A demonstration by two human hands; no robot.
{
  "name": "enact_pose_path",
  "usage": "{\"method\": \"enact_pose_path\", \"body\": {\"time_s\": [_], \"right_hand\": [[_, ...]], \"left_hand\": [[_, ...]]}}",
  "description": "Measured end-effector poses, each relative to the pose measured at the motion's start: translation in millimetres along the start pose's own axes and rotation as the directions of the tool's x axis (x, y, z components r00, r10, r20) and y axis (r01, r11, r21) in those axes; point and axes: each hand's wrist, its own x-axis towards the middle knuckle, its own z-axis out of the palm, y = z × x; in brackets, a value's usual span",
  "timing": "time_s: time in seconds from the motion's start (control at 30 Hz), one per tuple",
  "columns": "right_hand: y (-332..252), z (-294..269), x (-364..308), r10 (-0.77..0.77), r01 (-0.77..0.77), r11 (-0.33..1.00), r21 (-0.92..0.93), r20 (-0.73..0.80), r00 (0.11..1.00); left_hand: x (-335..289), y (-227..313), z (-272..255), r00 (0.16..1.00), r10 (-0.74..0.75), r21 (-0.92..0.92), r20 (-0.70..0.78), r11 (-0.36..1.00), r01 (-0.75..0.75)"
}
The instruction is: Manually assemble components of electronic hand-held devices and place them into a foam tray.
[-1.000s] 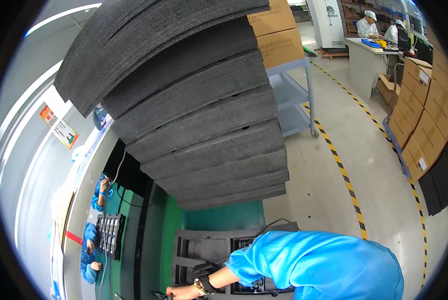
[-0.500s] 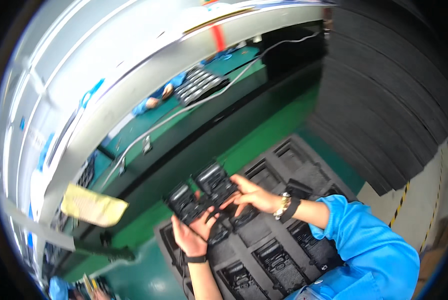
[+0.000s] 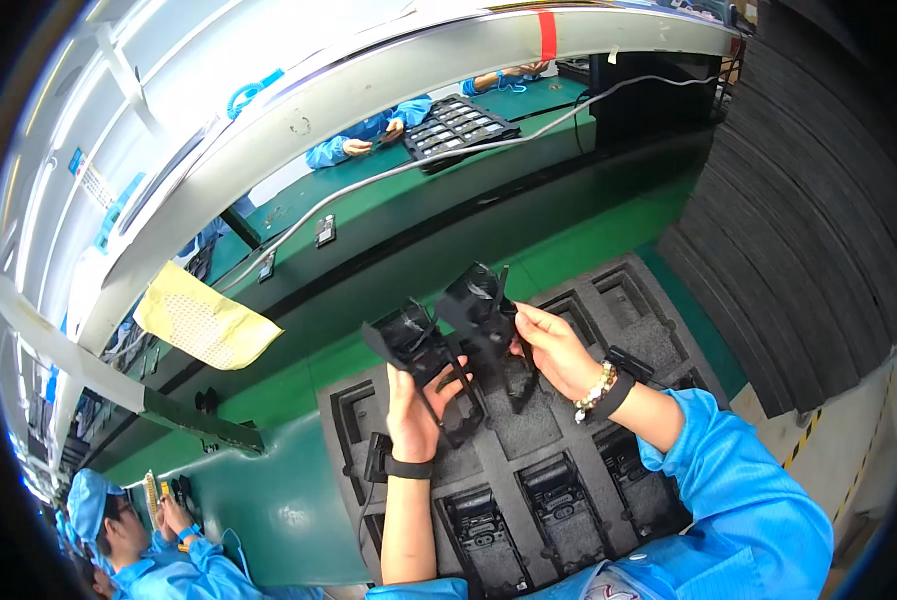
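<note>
My left hand (image 3: 414, 415) is closed around the lower part of a black plastic housing (image 3: 406, 338), with narrow black legs hanging below it. A second black plastic housing (image 3: 471, 300), similar in shape, is gripped at its right edge by my right hand (image 3: 556, 348). The two housings are held up side by side, tilted, over a grey foam tray (image 3: 516, 464). In the tray's near row, several compartments hold black parts, such as a black moulded part (image 3: 486, 535). Far compartments show bare foam.
Tall stacked black foam sheets (image 3: 798, 230) stand at the right. Beyond the tray runs a green workbench (image 3: 363, 185) with a grey cable (image 3: 398, 168) and a black parts tray (image 3: 458, 130); co-workers' hands are there. A yellow sheet (image 3: 208, 318) hangs left. A person (image 3: 128, 540) works lower left.
Both housings have been raised and turned, showing different sides and their hanging legs. My hands have moved up and to the right. The view has shifted, bringing the person at lower left further in.
</note>
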Motion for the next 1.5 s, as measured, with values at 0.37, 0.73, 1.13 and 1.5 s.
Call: {"method": "enact_pose_path", "body": {"time_s": [0.37,0.73,1.13,1.5], "right_hand": [[-9,32,-16,0.057,-0.08,0.992,0.099,0.215,0.975],[6,8,2,0.057,-0.206,0.894,0.397,0.356,0.933],[-12,5,2,0.123,-0.132,0.987,0.091,0.096,0.988],[-12,3,2,0.127,-0.152,0.965,0.215,0.127,0.984]], "left_hand": [[-6,-13,20,0.972,0.157,0.46,-0.176,0.886,-0.06],[-2,-14,1,0.989,0.024,-0.042,-0.144,0.999,-0.03],[5,-5,-5,0.949,0.129,0.207,-0.288,0.976,-0.069],[6,-4,-9,0.961,0.167,0.294,-0.219,0.951,-0.098]]}}
